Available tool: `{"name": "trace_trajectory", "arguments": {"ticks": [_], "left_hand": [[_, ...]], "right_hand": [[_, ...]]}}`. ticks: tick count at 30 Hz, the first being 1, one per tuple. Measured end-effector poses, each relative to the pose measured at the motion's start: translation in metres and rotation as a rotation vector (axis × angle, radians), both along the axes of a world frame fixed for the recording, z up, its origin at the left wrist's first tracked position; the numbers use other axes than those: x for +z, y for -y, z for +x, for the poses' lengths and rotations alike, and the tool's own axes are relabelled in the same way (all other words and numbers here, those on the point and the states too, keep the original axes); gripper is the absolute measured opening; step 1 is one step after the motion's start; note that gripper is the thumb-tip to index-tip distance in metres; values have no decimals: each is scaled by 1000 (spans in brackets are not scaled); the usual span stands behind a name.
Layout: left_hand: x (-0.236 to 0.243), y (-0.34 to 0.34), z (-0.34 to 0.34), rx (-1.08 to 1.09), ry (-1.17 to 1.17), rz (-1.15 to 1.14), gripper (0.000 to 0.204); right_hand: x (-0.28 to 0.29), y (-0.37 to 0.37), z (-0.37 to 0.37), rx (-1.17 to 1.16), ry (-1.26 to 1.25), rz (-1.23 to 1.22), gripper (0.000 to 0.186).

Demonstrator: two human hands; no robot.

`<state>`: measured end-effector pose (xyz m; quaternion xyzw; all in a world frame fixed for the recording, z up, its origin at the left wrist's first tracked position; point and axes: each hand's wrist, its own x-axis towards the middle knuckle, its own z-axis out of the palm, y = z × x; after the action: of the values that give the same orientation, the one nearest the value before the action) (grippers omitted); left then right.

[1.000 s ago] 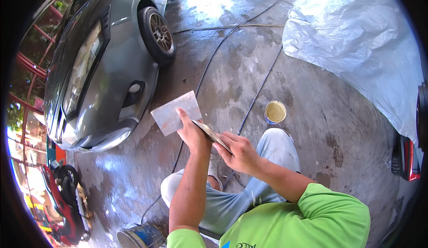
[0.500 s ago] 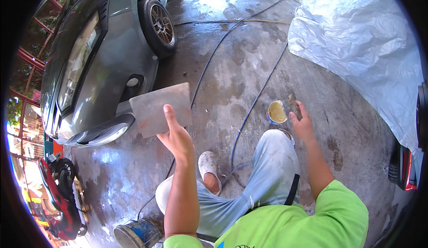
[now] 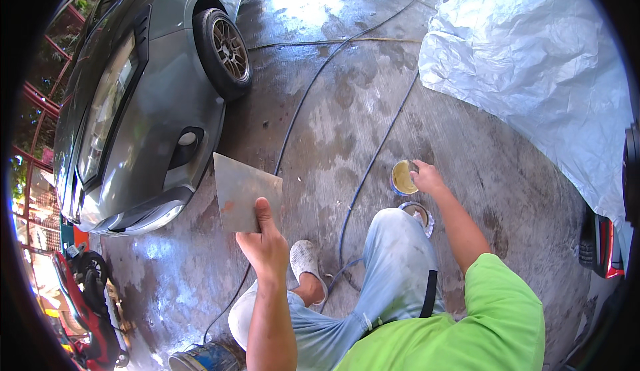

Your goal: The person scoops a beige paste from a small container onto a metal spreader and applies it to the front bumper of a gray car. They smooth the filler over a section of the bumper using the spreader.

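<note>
By the left hand [image 3: 267,246], a flat grey plate [image 3: 245,194] is grasped at its near edge, with the thumb laid over the upper face; the plate is kept above the floor [image 3: 320,191], at the left of the middle, and some reddish stains are seen on it; at the right, the right hand [image 3: 429,178] is reached out to a small can [image 3: 400,192], and its bent fingers are placed at the far right part of the rim; whether something is grasped by these fingers cannot be told, because the place is small and partly covered; in the can, which is set on the floor, yellowish paste [image 3: 402,176] is contained; just nearer, beside the knee, a round object [image 3: 415,204] is partly hidden; at the far left, a dark grey car [image 3: 153,104] is parked; the far right is occupied by a crumpled whitish sheet [image 3: 520,44]; between them, a dark hose [image 3: 371,154] is laid along the floor.
</note>
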<state>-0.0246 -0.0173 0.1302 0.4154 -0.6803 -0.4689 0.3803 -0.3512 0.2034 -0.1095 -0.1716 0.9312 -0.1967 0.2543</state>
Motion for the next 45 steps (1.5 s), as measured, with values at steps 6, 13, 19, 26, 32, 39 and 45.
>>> {"name": "trace_trajectory", "arguments": {"ticks": [6, 13, 19, 26, 32, 39, 45], "left_hand": [[-2, 1, -4, -21, -122, -116, 43], [6, -2, -11, -104, -218, -153, 46], [-8, -9, 8, 37, 18, -159, 33], [-6, -18, 10, -38, 150, -377, 34], [-7, -24, 11, -75, 190, -427, 30], [-10, -26, 19, -121, 262, -388, 31], [-9, -26, 7, -133, 286, -291, 30]], "right_hand": [[-20, -16, -19, -202, 305, -267, 66], [-29, -18, -24, -74, 85, -300, 62], [-55, -37, -50, 28, -121, -76, 52], [-48, -11, -42, 35, -47, 91, 49], [-96, 14, -36, -33, 9, 143, 55], [-124, 12, -29, -127, 159, -54, 51], [-95, -14, -19, -218, 109, -268, 54]]}}
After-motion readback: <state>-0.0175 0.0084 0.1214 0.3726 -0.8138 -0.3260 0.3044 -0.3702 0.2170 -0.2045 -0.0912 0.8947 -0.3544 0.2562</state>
